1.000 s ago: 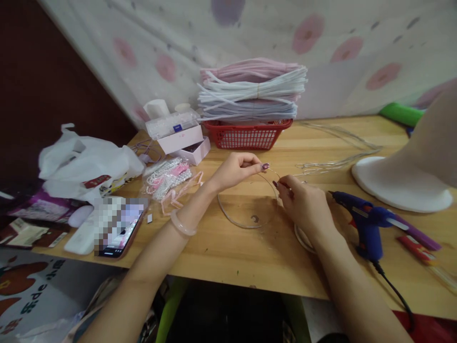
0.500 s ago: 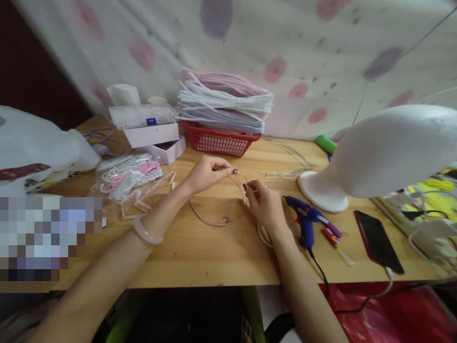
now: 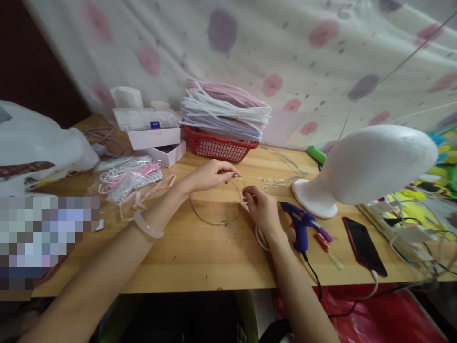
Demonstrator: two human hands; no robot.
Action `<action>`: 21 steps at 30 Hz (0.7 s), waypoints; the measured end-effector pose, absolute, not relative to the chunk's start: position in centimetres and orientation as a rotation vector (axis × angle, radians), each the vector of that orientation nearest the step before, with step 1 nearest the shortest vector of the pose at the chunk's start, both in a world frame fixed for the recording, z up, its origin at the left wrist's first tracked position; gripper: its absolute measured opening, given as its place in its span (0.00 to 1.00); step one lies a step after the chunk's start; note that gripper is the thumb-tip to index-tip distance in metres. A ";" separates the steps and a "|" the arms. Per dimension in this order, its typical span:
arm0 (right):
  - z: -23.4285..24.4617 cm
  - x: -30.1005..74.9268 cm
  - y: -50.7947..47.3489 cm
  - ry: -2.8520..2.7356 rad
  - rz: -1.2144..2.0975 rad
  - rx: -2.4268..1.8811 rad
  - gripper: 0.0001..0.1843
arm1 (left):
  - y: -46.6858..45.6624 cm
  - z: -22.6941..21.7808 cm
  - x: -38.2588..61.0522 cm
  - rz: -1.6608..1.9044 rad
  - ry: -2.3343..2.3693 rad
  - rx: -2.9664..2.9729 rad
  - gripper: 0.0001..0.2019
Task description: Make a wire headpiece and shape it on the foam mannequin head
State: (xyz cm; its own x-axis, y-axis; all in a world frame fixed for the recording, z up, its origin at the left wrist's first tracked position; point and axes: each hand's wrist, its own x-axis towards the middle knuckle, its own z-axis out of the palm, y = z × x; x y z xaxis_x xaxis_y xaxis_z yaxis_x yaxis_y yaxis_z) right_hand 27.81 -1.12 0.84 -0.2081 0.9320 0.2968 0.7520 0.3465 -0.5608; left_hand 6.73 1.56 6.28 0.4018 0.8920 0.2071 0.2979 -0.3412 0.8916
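Note:
A thin wire hoop (image 3: 204,219) hangs just over or against the wooden table, its upper right part between my two hands. My left hand (image 3: 216,174) is closed, thumb and fingers pinching the hoop near its top. At the hoop's right side my right hand (image 3: 262,206) is closed too, its fingertips pinched on the thin wire. A small grey patch shows on the hoop's lower edge; what it is I cannot make out. Partly hidden under my right wrist is a pale ring-shaped roll (image 3: 262,238). A blue glue gun (image 3: 300,226) lies right of that wrist.
Behind my hands stands a red basket (image 3: 221,146) piled with pipe cleaners (image 3: 228,112). Bagged bead strands (image 3: 132,178) and white boxes (image 3: 155,138) are at left. A white foam head (image 3: 374,164), a phone (image 3: 364,245) and loose wires (image 3: 278,181) lie right.
The view has shifted slightly, so the foam head and phone appear further left. My left fingers have changed pose a little on the hoop; both hands stay at it.

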 end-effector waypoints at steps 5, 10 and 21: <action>1.0 27.8 -1.2 -2.029 0.376 -1.461 0.10 | 2.9 7.1 6.5 0.702 0.872 1.771 0.11; 0.9 27.7 -1.3 -2.019 0.391 -1.469 0.10 | 3.7 7.7 6.6 0.482 0.804 1.853 0.17; 0.6 27.3 -1.2 -2.055 0.312 -1.441 0.10 | 3.5 8.1 7.5 0.548 1.147 2.069 0.15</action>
